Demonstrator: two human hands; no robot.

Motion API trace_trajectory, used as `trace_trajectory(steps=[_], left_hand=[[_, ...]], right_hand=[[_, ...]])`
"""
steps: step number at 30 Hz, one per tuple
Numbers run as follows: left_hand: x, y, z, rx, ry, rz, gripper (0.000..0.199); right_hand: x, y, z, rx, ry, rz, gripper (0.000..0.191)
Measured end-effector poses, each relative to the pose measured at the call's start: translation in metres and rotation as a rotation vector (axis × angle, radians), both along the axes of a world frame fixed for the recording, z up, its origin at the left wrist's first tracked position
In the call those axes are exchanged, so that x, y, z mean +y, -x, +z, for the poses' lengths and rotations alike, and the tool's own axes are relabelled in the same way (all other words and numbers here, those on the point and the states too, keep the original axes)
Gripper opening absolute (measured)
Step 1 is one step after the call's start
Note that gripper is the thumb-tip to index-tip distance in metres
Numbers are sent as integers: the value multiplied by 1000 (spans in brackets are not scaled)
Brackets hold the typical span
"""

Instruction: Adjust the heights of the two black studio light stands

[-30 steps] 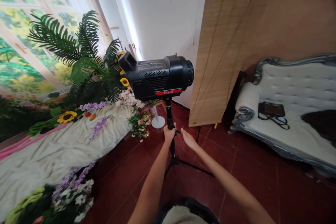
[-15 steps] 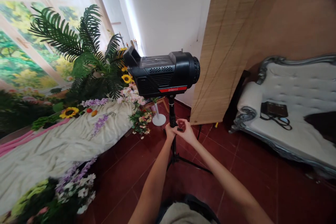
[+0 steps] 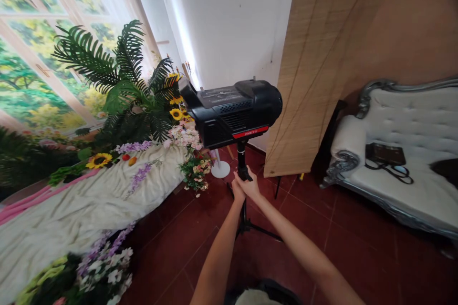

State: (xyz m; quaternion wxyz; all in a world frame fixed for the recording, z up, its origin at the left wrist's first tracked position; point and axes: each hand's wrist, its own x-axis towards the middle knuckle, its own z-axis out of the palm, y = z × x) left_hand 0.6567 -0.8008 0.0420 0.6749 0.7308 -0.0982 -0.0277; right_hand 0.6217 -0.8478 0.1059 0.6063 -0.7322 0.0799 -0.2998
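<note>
A black studio light (image 3: 239,109) with a red label strip sits on top of a black light stand (image 3: 241,155), its round front facing right. My left hand (image 3: 238,188) is closed round the stand's pole below the light. Close against it, my right hand (image 3: 252,187) also wraps the pole at the same height, by the dark collar. The fingers of both hands are partly hidden behind the pole and each other. Below them, the stand's legs (image 3: 263,231) spread over the floor.
Left, a cream cloth (image 3: 89,205) carries flowers and fruit, with a palm plant (image 3: 103,62) behind. A white round base (image 3: 220,169) stands on the red tiles. A bamboo blind (image 3: 298,81) hangs behind the light. At right is a tufted sofa (image 3: 400,109) with a dark bag (image 3: 385,155).
My right hand has gone from fingering the small knob beside the pole to wrapping the pole. The light has swivelled slightly. The whole view has shifted a little.
</note>
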Motion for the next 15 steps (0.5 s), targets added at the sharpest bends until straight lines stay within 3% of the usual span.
trace_trajectory(steps=[3,6,15], left_hand=[[-3,1,-3,-90,-70,54,19],[-4,1,-3,-120,-91,53,16],[1,4,3,-100,-26,19,19]], right_hand=[[-16,-3,6,-19,58,125,24],[-22,-4,16,-24,93,164,25],[5,4,35,-57,34,-41,31]])
